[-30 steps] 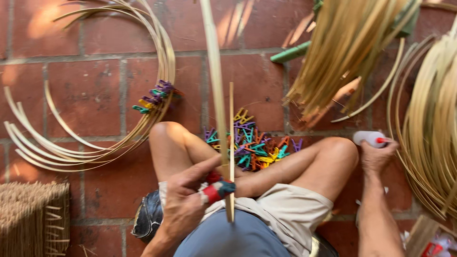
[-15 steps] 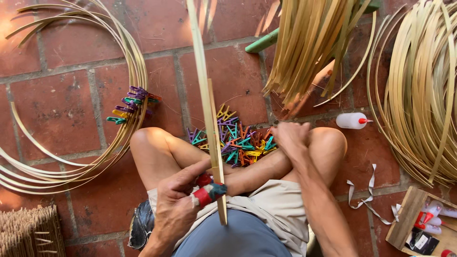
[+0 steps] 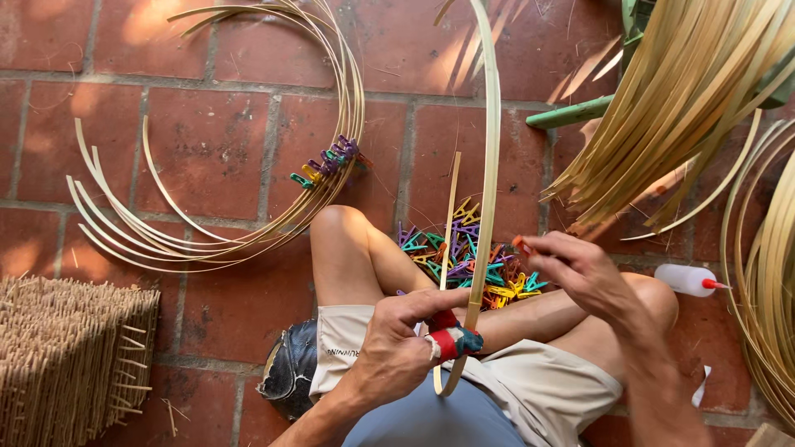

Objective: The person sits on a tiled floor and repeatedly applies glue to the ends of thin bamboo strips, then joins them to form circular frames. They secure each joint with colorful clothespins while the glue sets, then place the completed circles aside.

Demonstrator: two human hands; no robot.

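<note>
I sit cross-legged on a red brick floor. My left hand (image 3: 403, 341), its thumb wrapped in red and blue tape, pinches the overlapping ends of a long curved bamboo strip (image 3: 490, 157) that arcs up out of view. My right hand (image 3: 580, 269) hovers just right of the strip at knee height, fingers closed on a small orange clothespin (image 3: 522, 245). A pile of colourful clothespins (image 3: 472, 257) lies on the floor between my legs, behind the strip.
Bamboo hoops (image 3: 248, 215) held by several clothespins lie at left. A woven straw mat (image 3: 70, 356) sits at lower left. Bundled bamboo strips (image 3: 687, 91) hang at upper right, coiled strips (image 3: 770, 273) at right. A white glue bottle (image 3: 687, 280) lies by my right knee.
My right hand let go of the glue bottle on the floor, reached to the clothespin pile, and now holds an orange clothespin up beside the strip. The left hand kept its pinch.
</note>
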